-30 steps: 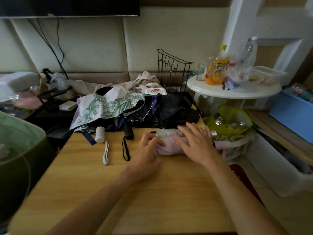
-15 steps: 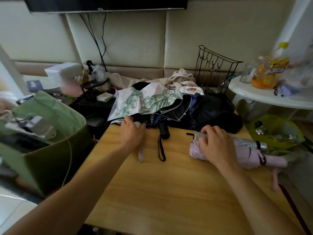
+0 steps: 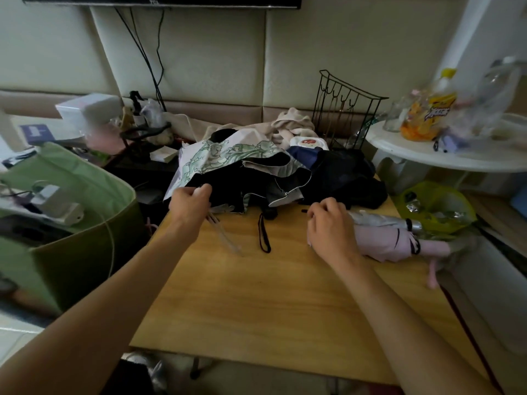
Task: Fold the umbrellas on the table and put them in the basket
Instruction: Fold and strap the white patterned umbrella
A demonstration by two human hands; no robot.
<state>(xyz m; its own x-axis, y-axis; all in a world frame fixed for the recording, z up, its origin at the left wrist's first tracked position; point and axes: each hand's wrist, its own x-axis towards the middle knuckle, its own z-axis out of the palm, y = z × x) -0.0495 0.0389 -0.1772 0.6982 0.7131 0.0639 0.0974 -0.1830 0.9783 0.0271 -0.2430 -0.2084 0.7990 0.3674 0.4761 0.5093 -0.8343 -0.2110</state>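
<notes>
One head view — close, angled down over the table [image 3: 271, 303].

**Two hands among the umbrellas on a wooden table**

The left hand [image 3: 189, 201] grips the white handle of the leaf-printed umbrella [image 3: 225, 155], whose loose canopy lies over a black umbrella [image 3: 342, 178] at the far edge of the wooden table [image 3: 256, 303]. Its pale strap hangs blurred below the fist. The right hand [image 3: 332, 232] curls over the near end of the folded pink umbrella [image 3: 382, 240]. A green basket [image 3: 82, 238] stands left of the table.
</notes>
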